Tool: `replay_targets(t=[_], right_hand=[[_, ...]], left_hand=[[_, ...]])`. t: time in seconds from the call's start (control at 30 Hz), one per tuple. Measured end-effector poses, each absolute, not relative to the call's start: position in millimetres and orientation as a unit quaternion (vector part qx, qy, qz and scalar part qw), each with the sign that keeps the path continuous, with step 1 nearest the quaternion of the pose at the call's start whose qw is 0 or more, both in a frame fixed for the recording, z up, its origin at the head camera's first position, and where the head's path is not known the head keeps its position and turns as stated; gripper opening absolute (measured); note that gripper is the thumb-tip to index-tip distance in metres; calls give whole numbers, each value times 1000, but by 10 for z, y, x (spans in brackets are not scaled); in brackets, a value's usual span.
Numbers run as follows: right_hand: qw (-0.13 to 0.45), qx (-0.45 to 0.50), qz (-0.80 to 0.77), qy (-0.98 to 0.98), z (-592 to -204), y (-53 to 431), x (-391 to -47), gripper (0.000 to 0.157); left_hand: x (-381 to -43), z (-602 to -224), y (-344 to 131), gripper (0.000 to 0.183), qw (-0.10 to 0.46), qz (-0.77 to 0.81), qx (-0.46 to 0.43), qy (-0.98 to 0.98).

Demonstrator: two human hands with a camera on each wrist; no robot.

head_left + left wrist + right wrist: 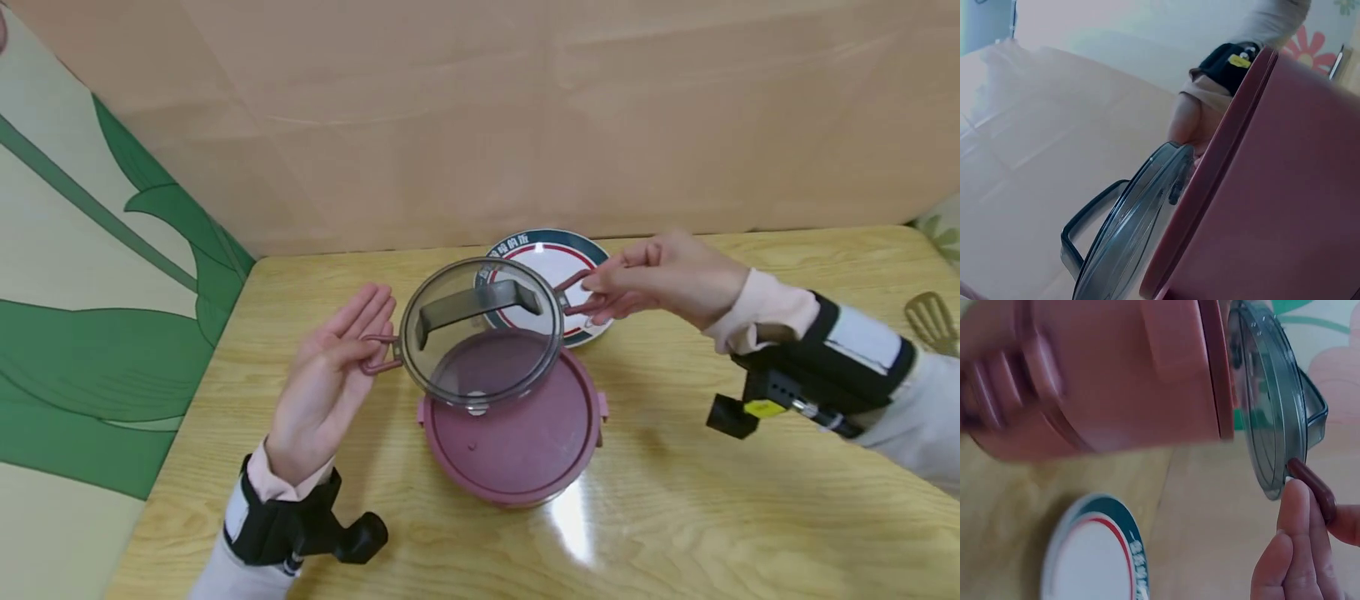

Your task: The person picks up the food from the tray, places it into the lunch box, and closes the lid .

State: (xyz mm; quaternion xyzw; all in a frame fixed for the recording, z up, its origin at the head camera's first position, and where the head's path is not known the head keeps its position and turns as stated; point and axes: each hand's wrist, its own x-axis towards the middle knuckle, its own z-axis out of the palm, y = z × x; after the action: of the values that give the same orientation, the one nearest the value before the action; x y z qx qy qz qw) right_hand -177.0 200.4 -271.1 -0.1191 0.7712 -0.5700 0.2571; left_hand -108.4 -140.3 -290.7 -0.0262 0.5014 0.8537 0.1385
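Observation:
Both hands hold a clear grey-tinted lid (480, 367) above a pink round pot (1291, 187) with a flat pink cover (517, 450). The clear lid has a grey bar handle (480, 307) on top and a reddish loop on each side. At the left loop (381, 367), my left hand (318, 392) lies palm up, thumb over the loop and fingers beneath it. My right hand (671, 279) pinches the right loop (1313, 487) between thumb and fingers. In the right wrist view, a gap shows between the clear lid and the pink cover.
Behind the pot, a white plate (581, 333) with a dark rim and red ring lies on the wooden table (675, 517), partly seen through the clear lid. A slotted turner (930, 321) sits at the far right. A beige covering (480, 125) rises along the back edge.

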Motion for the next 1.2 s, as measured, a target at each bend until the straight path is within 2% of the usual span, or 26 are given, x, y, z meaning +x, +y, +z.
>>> replay_targets(t=[0.4, 0.8, 1.2], right_hand=[[268, -97, -588, 757, -2970, 2209, -1367, 21], [285, -118, -622, 720, -3135, 2242, -1218, 25], [268, -99, -638, 715, -3249, 2259, -1100, 22]], left_hand=[[-918, -2990, -1338, 67, 170, 849, -25, 500], [-804, -3049, -1352, 69, 164, 850, -29, 499], [-751, -3174, -1308, 68, 145, 849, -33, 507]])
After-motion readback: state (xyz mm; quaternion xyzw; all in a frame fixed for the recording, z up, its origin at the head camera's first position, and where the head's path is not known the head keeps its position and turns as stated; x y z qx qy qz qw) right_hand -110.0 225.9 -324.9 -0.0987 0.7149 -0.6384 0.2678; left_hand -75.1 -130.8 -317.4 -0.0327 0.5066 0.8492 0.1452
